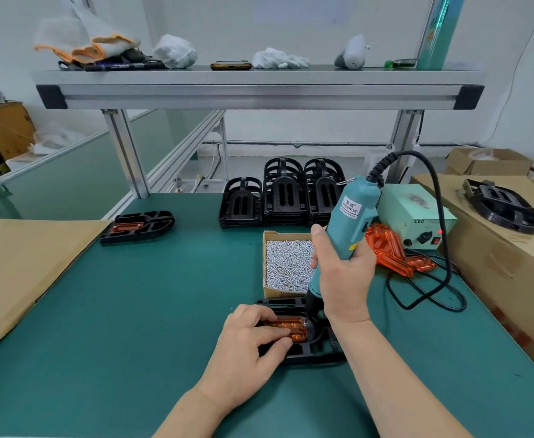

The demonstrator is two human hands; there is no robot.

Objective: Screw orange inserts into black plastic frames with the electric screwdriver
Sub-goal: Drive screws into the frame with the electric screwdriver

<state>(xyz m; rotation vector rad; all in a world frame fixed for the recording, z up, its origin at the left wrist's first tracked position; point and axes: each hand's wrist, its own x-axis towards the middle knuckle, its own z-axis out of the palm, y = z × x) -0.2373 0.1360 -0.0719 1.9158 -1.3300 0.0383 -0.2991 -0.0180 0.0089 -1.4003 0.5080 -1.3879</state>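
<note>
Electric screwdriver is gripped in the right hand, fingers wrapped round the teal barrel. Bit tip is mostly hidden by the wrist. Tool is held near upright, cord end tilted up and away to the right, nose down at the right end of the orange insert. Insert is held down under the bent fingers of the left hand and partly covered by them. It is seated in a black plastic frame, laid flat on the green mat at near centre, long axis left to right. Box of screws is set just beyond.
</note>
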